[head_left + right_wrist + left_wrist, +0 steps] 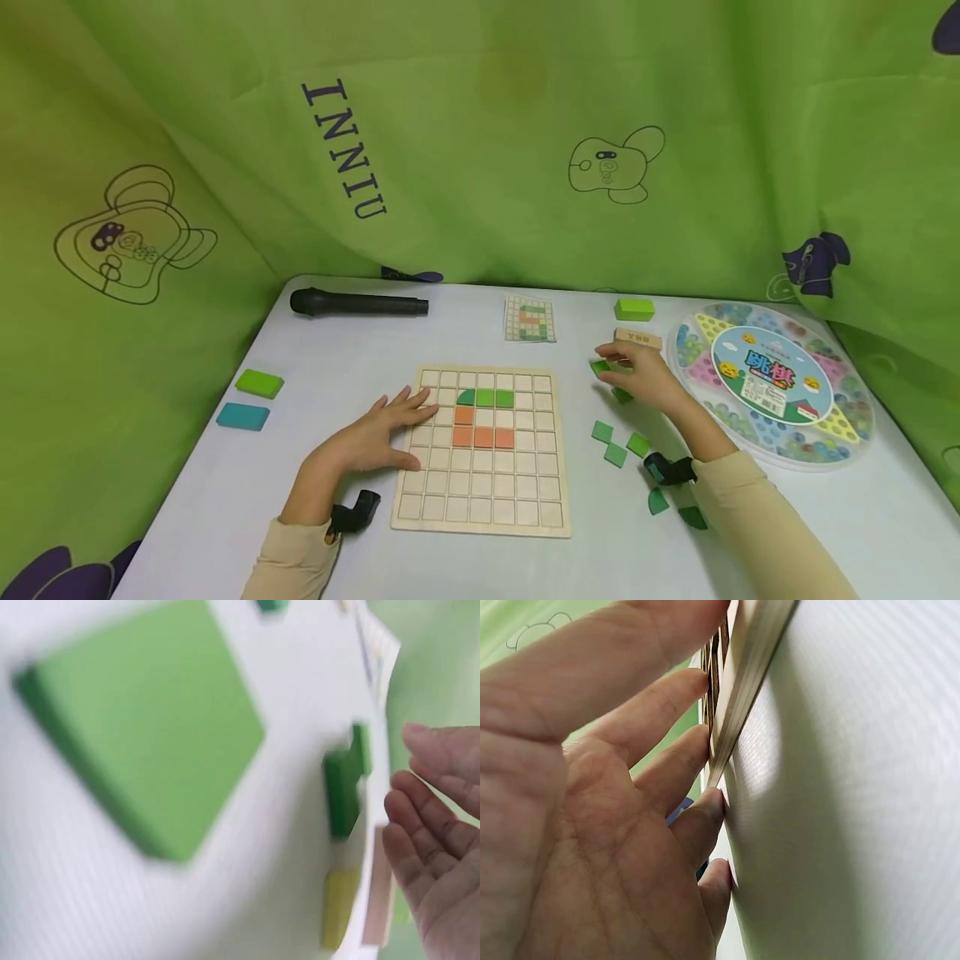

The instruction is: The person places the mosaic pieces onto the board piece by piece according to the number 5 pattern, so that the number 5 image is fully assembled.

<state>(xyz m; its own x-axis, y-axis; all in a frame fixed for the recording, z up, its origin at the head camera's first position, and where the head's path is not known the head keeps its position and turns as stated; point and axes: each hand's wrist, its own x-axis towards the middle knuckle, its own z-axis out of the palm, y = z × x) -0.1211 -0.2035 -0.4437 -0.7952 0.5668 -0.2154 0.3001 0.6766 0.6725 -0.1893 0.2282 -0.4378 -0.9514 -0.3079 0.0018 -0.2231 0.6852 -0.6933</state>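
Observation:
My left hand (378, 437) rests on the left edge of a wooden grid board (480, 504), fingers spread. In the left wrist view, the fingers (679, 761) lie along the board's side (754, 671). On the board are a green quarter-round tile (467, 397), two green square tiles (495, 398) and several orange tiles (483, 437). My right hand (633, 371) hovers by a green tile (600, 367), with another green tile (622, 395) below it. In the right wrist view, its relaxed fingers (420, 832) show nothing between them, apart from the green tile (343, 791) and a yellow piece (341, 907).
Several green tiles (615, 454) and two dark green quarter-round tiles (657, 502) lie right of the board. A pattern card (529, 318), a microphone (360, 303), a wooden block (637, 337), a green block (634, 310) and a round game box (772, 383) stand around. Green (259, 383) and blue blocks (242, 417) lie left.

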